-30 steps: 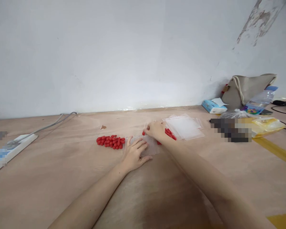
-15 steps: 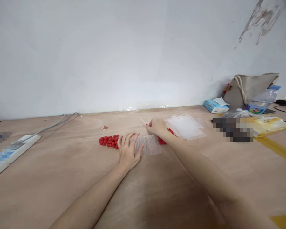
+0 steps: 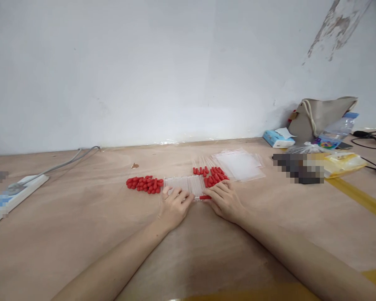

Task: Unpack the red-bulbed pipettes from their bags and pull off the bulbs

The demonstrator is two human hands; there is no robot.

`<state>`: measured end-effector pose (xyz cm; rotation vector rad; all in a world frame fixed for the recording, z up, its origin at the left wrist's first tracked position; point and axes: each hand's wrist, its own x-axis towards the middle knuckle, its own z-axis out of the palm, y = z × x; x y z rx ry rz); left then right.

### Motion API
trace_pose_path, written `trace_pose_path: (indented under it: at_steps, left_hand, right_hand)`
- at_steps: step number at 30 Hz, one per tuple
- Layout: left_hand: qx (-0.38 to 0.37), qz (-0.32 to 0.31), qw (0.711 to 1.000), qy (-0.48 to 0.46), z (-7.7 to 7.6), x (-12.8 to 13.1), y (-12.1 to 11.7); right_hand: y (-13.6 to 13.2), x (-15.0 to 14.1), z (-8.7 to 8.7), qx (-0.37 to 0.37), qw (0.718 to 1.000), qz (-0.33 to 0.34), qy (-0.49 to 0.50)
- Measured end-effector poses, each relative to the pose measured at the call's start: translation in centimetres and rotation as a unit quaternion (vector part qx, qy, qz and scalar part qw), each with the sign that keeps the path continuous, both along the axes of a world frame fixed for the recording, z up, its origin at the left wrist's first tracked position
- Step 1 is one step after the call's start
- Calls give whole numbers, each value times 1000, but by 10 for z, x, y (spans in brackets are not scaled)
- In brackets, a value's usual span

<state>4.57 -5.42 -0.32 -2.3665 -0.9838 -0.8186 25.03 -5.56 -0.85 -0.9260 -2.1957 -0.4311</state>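
A row of thin clear dropper tubes point(image 3: 184, 183) lies side by side on the table. Over its near edge my left hand point(image 3: 174, 207) is closed, its thumb and fingertips apparently pinching one tube end. My right hand point(image 3: 227, 202) is closed on a red rubber dropper bulb point(image 3: 204, 197), which points left and meets the clear tube end between my hands. Red bulbs point(image 3: 144, 184) are heaped left of the row. To its right is another heap of red bulbs point(image 3: 217, 177). Just behind, several droppers point(image 3: 201, 170) lie with red bulbs towards me and clear stems pointing away.
Clear plastic bags point(image 3: 242, 165) are stacked right of the droppers. Further right are a blue tissue pack point(image 3: 278, 139), a grey bag point(image 3: 326, 117) and yellow packaging point(image 3: 344, 164). A white power strip point(image 3: 31, 188) with a grey cable lies at left. The wall closes off the back.
My right hand has come back towards me from behind the tubes and now grips a red bulb. My left hand has drawn its spread fingers together at the row's near edge.
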Motion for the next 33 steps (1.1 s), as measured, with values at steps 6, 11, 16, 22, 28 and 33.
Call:
trace_pose_path:
  at_steps: [6, 11, 16, 22, 28, 33]
  left_hand:
    - [-31, -29, 999, -3, 0, -8, -1]
    - [-28, -34, 999, -9, 0, -7, 0]
    - [-38, -35, 999, -13, 0, -6, 0]
    - [-42, -45, 998, -11, 1, -6, 0]
    - [-35, -59, 997, -30, 1, -6, -1]
    - [-56, -84, 994, -49, -3, -11, 2]
  right_hand:
    - [-1, -2, 1, 17, 1000, 4, -16]
    - [-1, 0, 1, 15, 1000, 0, -17]
    - [-2, 2, 3, 4, 1000, 7, -14]
    - [-3, 2, 4, 6, 1000, 22, -12]
    - [-4, 1, 2, -7, 1000, 27, -1]
    - [-4, 3, 2, -30, 999, 25, 11]
